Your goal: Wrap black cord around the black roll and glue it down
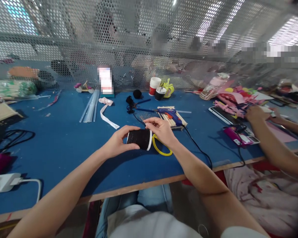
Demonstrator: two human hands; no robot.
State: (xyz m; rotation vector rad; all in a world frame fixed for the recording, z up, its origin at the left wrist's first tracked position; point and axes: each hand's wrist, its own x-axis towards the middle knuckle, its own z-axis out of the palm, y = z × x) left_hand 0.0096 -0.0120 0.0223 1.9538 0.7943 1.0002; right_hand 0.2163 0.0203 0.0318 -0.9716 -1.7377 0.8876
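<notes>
My left hand (118,142) is closed around a white-rimmed cup (139,139) wrapped in black yarn, which lies on its side just above the table. At the cup's upper edge, the fingers of my right hand (161,130) pinch a strand of black yarn (138,117). That strand leads back to a loose black tangle (130,101), with a round black ball (137,94) behind it. A yellow ring (164,152) lies under my right wrist, partly hidden. Behind that hand, a blue glue gun (171,114) rests on a pad of light sticks (180,121).
Clear glue sticks (90,106), a pale ribbon (108,117) and a lit phone (105,81) stand at the back left. Cups (155,86) are near the mesh partition (129,49). A white power strip (5,182) is front left. A co-worker's hand (257,114) works at right.
</notes>
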